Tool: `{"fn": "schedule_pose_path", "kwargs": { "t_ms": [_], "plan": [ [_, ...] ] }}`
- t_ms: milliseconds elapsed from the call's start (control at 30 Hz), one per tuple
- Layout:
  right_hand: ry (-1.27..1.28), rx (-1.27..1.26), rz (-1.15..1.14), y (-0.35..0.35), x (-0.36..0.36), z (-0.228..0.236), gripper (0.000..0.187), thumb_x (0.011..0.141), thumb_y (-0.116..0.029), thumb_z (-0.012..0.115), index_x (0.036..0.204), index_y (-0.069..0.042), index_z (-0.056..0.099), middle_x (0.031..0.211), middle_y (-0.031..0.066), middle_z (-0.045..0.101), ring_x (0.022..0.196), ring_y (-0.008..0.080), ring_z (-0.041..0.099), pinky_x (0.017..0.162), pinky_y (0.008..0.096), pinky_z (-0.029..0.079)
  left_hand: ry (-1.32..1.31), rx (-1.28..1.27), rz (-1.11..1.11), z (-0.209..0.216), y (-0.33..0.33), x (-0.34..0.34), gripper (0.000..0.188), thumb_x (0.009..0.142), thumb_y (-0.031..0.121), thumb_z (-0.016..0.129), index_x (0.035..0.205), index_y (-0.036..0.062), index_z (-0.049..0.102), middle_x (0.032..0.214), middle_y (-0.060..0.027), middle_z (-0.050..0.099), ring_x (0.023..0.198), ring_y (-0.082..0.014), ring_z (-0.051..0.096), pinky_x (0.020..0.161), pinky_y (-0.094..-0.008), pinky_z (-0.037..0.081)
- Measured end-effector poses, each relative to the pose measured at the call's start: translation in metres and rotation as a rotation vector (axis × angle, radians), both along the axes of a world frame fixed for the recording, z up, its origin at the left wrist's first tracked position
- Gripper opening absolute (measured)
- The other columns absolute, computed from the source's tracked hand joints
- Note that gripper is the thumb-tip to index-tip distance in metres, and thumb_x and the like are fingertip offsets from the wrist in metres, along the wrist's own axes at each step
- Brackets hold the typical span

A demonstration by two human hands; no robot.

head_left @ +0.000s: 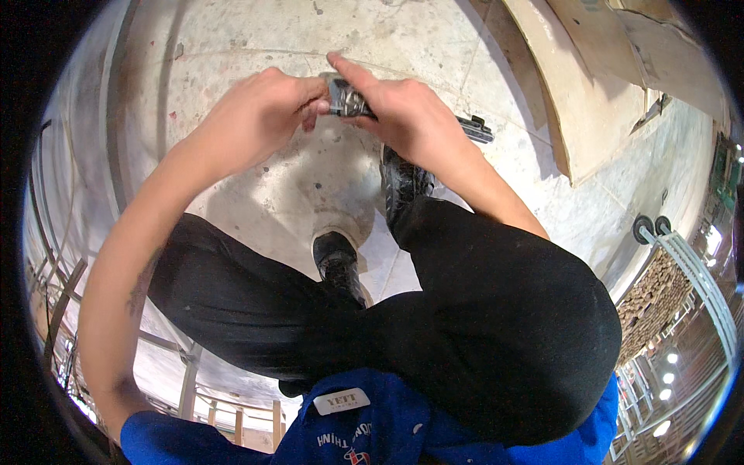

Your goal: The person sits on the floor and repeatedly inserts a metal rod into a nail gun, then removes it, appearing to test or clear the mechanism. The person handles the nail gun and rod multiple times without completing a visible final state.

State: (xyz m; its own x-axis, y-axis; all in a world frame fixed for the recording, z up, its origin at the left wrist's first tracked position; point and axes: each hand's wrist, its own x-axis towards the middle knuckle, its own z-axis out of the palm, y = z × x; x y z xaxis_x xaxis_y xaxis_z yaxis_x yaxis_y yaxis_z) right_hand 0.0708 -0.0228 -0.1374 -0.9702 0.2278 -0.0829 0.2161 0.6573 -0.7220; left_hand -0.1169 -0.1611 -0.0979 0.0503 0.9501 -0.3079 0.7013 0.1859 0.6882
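Two hands meet at one dark, shiny tool (350,98), upper middle of the frame. The right hand (411,116) is wrapped closed around it; the left hand (267,105) has curled fingers at its left end, and whether they grip it I cannot tell. Two black shoes (335,256) rest below on pale floor (256,31), which runs right to the edge of a tan panel (577,101), apart from both hands.
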Motion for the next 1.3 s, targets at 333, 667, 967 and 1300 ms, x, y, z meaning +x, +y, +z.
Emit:
{"fn": "schedule_pose_path", "kwargs": {
  "t_ms": [333, 667, 967, 1300],
  "plan": [
    [-0.086, 0.028, 0.172, -0.012, 0.011, -0.008, 0.068, 0.089, -0.011, 0.064, 0.154, -0.018, 0.044, 0.078, 0.0177, 0.066, 0.074, 0.0379, 0.067, 0.066, 0.0462, 0.051, -0.277, -0.555, -0.019, -0.015, 0.004, 0.007, 0.018, 0.100, 0.015, 0.057, 0.098, -0.0009, 0.067, 0.080, -0.0125, 0.070, 0.071, -0.0245, 0.067, 0.070, -0.0387, 0.052],
    [-0.014, -0.188, -0.090, -0.003, 0.006, -0.001, 0.074, 0.084, -0.016, 0.081, 0.150, -0.020, 0.048, 0.097, 0.0176, 0.074, 0.084, 0.0379, 0.072, 0.073, 0.0441, 0.056, -0.097, -0.235, 0.024, 0.033, 0.003, -0.026, 0.027, 0.095, 0.014, 0.069, 0.120, 0.0050, 0.068, 0.078, -0.0028, 0.066, 0.066, -0.0153, 0.056, 0.063, -0.0325, 0.047],
    [0.065, -0.178, -0.183, 0.007, -0.002, 0.014, 0.071, 0.083, -0.022, 0.082, 0.147, -0.018, 0.051, 0.099, 0.0198, 0.074, 0.088, 0.0387, 0.072, 0.075, 0.0450, 0.057, -0.232, -0.332, 0.226, 0.061, 0.013, -0.025, 0.021, 0.099, 0.017, 0.065, 0.114, 0.0021, 0.070, 0.086, 0.0011, 0.066, 0.073, -0.0065, 0.052, 0.066, -0.0244, 0.044],
    [-0.039, -0.217, -0.258, 0.012, -0.003, 0.027, 0.075, 0.082, -0.021, 0.085, 0.149, -0.019, 0.052, 0.127, 0.0147, 0.070, 0.106, 0.0286, 0.073, 0.088, 0.0398, 0.059, -0.056, -0.177, 0.272, 0.061, 0.007, -0.015, 0.021, 0.101, 0.015, 0.062, 0.110, -0.0020, 0.069, 0.089, -0.0039, 0.068, 0.084, -0.0097, 0.056, 0.078, -0.0274, 0.047]
  ]
}}
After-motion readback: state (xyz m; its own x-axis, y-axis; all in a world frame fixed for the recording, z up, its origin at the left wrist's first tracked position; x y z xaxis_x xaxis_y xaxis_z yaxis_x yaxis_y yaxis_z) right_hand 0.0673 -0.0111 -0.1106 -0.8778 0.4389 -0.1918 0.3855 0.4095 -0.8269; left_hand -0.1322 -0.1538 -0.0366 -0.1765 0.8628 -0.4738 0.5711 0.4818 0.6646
